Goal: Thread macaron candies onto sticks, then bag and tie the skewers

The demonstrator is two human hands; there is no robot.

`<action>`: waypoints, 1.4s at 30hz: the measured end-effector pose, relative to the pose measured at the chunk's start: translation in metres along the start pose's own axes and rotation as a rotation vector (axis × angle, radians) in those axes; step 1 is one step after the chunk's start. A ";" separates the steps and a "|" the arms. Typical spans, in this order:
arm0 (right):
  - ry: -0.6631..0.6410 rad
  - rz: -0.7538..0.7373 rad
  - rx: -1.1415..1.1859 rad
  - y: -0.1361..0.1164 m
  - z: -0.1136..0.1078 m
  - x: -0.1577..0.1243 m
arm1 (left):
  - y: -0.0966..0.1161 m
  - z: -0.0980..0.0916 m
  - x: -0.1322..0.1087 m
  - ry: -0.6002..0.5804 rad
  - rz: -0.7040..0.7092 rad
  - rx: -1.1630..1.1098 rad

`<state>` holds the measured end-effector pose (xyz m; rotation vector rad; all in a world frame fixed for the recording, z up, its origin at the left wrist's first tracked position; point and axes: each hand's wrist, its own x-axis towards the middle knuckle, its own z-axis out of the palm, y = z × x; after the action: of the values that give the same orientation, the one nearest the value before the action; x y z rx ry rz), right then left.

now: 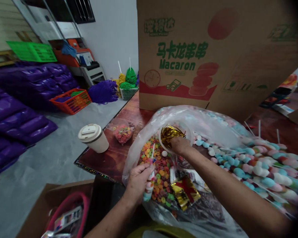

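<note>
A wrapped candy skewer (149,186) with a white stick pointing up is gripped by my left hand (136,181), over ring-shaped gummies. My right hand (180,145) reaches into a clear plastic bowl (189,134), its fingers curled down on gold twist ties (172,132); the fingertips are hidden. Around the bowl and under my left hand lie colourful ring gummies (161,175) in a large clear plastic bag (132,153). A gold foil packet with a red cross pattern (185,191) rests nearer me. Pastel marshmallow skewers (260,168) are heaped beyond my right forearm.
A large cardboard carton (173,89) stands at the back of the table. At the left edge are a white lidded cup (96,140) and a small bag of gummies (123,133). Below is an open box holding a pink basket (83,205). An orange crate (73,104) sits on the floor.
</note>
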<state>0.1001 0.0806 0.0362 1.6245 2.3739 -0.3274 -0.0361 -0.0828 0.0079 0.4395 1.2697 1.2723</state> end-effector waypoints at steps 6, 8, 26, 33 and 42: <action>0.032 0.058 0.056 0.013 -0.018 -0.002 | 0.002 0.006 0.004 -0.050 -0.048 -0.071; 0.109 0.035 0.109 0.022 -0.028 -0.019 | 0.003 0.010 0.002 -0.073 -0.062 -0.093; 0.290 -0.077 1.333 0.045 0.061 -0.194 | -0.022 0.086 -0.027 -0.373 -0.117 0.162; 0.098 -0.041 1.423 0.029 0.075 -0.183 | -0.035 0.084 -0.032 -0.480 0.126 0.603; 0.300 0.068 1.282 0.024 0.094 -0.179 | -0.032 0.075 -0.041 -0.548 0.075 0.580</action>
<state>0.1924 -0.0977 0.0045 2.2718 2.3585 -2.0147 0.0516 -0.1010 0.0238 1.1721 1.1287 0.7397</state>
